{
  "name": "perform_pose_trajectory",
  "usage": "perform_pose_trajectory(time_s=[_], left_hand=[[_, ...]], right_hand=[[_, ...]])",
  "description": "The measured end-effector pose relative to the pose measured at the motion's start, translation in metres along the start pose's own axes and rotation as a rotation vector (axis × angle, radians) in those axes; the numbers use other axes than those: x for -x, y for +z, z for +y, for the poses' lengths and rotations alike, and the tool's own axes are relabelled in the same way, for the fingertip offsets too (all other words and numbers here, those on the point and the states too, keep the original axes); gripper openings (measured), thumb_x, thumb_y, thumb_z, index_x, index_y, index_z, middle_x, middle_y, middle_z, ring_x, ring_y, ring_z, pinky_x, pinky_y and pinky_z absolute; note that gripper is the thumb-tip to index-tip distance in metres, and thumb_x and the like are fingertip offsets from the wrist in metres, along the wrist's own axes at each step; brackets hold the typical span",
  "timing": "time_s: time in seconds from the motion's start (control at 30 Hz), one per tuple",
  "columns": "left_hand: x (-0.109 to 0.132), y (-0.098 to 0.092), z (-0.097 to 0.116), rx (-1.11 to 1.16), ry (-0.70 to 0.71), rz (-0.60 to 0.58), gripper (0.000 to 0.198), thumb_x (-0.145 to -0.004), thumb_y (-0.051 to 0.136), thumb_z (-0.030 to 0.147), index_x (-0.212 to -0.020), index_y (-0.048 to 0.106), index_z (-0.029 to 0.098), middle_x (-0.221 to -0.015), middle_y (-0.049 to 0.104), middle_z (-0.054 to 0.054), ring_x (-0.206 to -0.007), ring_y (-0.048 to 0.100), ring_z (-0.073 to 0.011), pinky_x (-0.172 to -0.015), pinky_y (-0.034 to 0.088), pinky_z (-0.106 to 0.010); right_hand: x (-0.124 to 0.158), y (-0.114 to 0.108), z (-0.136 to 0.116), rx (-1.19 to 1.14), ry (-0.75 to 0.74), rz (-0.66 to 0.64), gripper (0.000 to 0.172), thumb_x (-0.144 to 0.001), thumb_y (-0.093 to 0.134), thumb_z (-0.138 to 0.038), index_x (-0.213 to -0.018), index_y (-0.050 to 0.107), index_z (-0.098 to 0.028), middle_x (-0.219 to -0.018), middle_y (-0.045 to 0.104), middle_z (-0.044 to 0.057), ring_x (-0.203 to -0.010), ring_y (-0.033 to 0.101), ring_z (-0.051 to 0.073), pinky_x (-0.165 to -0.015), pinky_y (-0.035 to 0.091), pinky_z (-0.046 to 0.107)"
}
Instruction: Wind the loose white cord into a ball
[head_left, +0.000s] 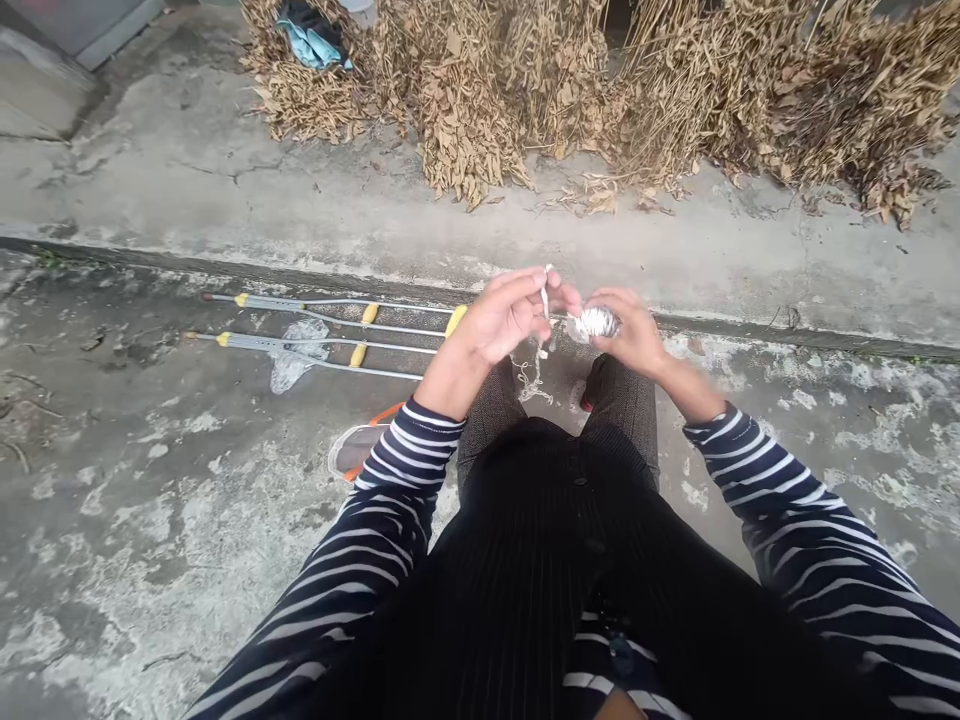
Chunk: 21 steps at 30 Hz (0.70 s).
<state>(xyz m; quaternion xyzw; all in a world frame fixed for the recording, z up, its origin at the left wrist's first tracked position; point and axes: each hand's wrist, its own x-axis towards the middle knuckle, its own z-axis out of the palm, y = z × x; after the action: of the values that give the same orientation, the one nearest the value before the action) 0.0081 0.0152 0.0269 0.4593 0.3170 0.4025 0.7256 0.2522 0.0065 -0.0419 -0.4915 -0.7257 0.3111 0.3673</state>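
My left hand (504,318) is raised over my knees, its fingers pinched on a thin white string (545,295) that hangs down in a loose tangle (531,378). My right hand (634,330) is closed round a small silvery-white ball (595,322) of the same thread. The two hands are almost touching. I sit with striped sleeves and dark clothes, knees pointing forward.
Two metal crutches (315,335) with yellow grips lie on the concrete to the left, a clear plastic bag (296,352) beside them. An orange-edged sandal (356,450) lies by my left elbow. Dried plant bundles (600,90) are heaped beyond a concrete step.
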Motion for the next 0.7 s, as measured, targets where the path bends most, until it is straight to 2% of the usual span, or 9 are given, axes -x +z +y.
perform_pose_trajectory(time_s=[0.1, 0.2, 0.33, 0.43, 0.5, 0.57, 0.63, 0.7], left_hand=[[-0.021, -0.007, 0.003, -0.057, 0.051, 0.115, 0.028, -0.099, 0.066, 0.042, -0.098, 0.067, 0.013, -0.091, 0.076, -0.010, -0.095, 0.079, -0.0204, -0.062, 0.058, -0.020], [-0.043, -0.022, -0.003, -0.111, 0.030, 0.162, 0.029, -0.100, 0.065, 0.041, -0.096, 0.068, 0.012, -0.084, 0.075, -0.008, -0.083, 0.078, -0.0152, -0.065, 0.059, -0.019], [-0.060, -0.046, -0.026, -0.219, -0.084, 0.127, 0.031, -0.096, 0.070, 0.039, -0.081, 0.069, 0.012, -0.074, 0.074, -0.008, -0.065, 0.071, -0.0113, -0.061, 0.058, -0.020], [-0.059, -0.055, -0.046, -0.395, -0.167, 0.153, 0.030, -0.094, 0.071, 0.032, -0.073, 0.070, 0.011, -0.076, 0.075, -0.011, -0.065, 0.069, -0.0131, -0.057, 0.056, -0.022], [-0.050, -0.052, -0.057, -0.520, -0.120, 0.216, 0.018, -0.089, 0.074, 0.023, -0.076, 0.073, 0.010, -0.086, 0.078, -0.012, -0.073, 0.070, -0.0141, -0.060, 0.056, -0.022], [-0.038, -0.043, -0.064, -0.541, 0.019, 0.252, 0.005, -0.083, 0.077, 0.016, -0.086, 0.076, 0.012, -0.106, 0.079, -0.011, -0.088, 0.072, -0.0155, -0.070, 0.059, -0.023], [-0.027, -0.031, -0.068, -0.421, 0.141, 0.204, 0.022, -0.080, 0.080, 0.014, -0.102, 0.078, 0.016, -0.124, 0.077, -0.011, -0.106, 0.073, -0.0178, -0.087, 0.060, -0.027], [-0.020, -0.019, -0.070, -0.265, 0.181, 0.134, 0.033, -0.079, 0.083, 0.019, -0.111, 0.078, 0.019, -0.127, 0.077, -0.010, -0.117, 0.072, -0.0198, -0.099, 0.058, -0.032]], right_hand=[[0.015, -0.002, -0.013, -0.228, 0.118, -0.138, 0.046, -0.062, 0.082, -0.018, -0.106, 0.076, -0.025, -0.127, 0.068, 0.006, -0.124, 0.061, 0.032, -0.109, 0.049, 0.051], [0.024, -0.006, -0.027, -0.435, 0.163, -0.175, 0.052, -0.063, 0.087, -0.019, -0.113, 0.073, -0.027, -0.126, 0.068, 0.004, -0.115, 0.064, 0.027, -0.098, 0.054, 0.042], [0.028, -0.005, -0.038, -0.601, 0.131, -0.161, 0.062, -0.060, 0.094, -0.020, -0.117, 0.074, -0.030, -0.120, 0.072, 0.002, -0.120, 0.064, 0.025, -0.108, 0.051, 0.042], [0.026, 0.000, -0.044, -0.692, 0.155, -0.131, 0.064, -0.058, 0.097, -0.026, -0.118, 0.075, -0.031, -0.124, 0.074, 0.003, -0.123, 0.065, 0.026, -0.115, 0.049, 0.046], [0.022, 0.003, -0.048, -0.716, 0.187, -0.091, 0.064, -0.057, 0.098, -0.027, -0.118, 0.076, -0.030, -0.128, 0.074, 0.004, -0.123, 0.066, 0.027, -0.116, 0.048, 0.048], [0.018, 0.004, -0.050, -0.726, 0.217, -0.049, 0.063, -0.055, 0.098, -0.025, -0.114, 0.078, -0.030, -0.126, 0.075, 0.003, -0.121, 0.067, 0.027, -0.114, 0.049, 0.048], [0.014, 0.004, -0.052, -0.729, 0.230, -0.018, 0.062, -0.054, 0.097, -0.022, -0.112, 0.078, -0.030, -0.122, 0.076, 0.002, -0.118, 0.068, 0.026, -0.112, 0.051, 0.047], [0.012, 0.003, -0.054, -0.725, 0.231, 0.010, 0.061, -0.053, 0.095, -0.022, -0.111, 0.078, -0.031, -0.120, 0.076, 0.001, -0.116, 0.067, 0.026, -0.112, 0.051, 0.047]])
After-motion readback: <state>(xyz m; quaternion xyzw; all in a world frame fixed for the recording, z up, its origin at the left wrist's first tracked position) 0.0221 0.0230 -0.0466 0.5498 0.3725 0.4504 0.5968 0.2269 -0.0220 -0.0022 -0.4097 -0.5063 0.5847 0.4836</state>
